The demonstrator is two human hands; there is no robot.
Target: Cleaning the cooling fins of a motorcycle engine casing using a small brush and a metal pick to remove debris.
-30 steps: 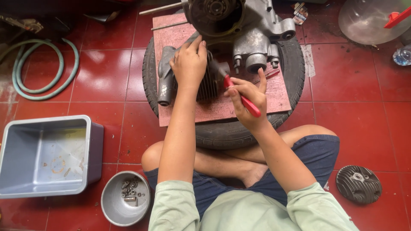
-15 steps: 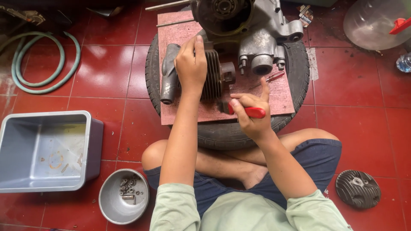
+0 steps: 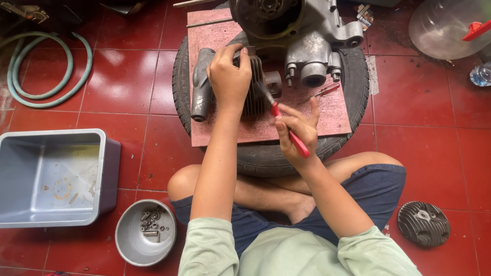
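The left hand (image 3: pixel 230 76) was clamped over the top of a finned cylinder (image 3: pixel 254 92), fingers curled down its far side, holding it on its side on a reddish board (image 3: pixel 317 120). The right hand (image 3: pixel 299 130) gripped a red-handled brush (image 3: pixel 289 133) in a closed fist with the forefinger raised; its dark tip touched the cylinder's fins just beside the left hand.

The board lay across a black tyre (image 3: pixel 266 156), which sat flat on a floor of glossy red tiles (image 3: pixel 128 76). On the board's far end stood a grey engine case (image 3: pixel 302 30), close behind the cylinder. A grey metal pipe (image 3: pixel 201 84) lay on the board to the left of the left hand, and a thin red-handled tool (image 3: pixel 319 93) lay to the right of the cylinder.

The person sat cross-legged against the tyre, in a pale green shirt and dark shorts. To the left on the tiles were a grey plastic tub (image 3: pixel 51 179) and, nearer the knee, a round metal bowl (image 3: pixel 146 240) with small bolts in it. A green hose (image 3: pixel 46 69) was coiled at the far left. A finned cylinder head (image 3: pixel 423 224) lay on the tiles at the right, well apart from the tyre, and a clear plastic container (image 3: pixel 450 28) stood at the far right corner.
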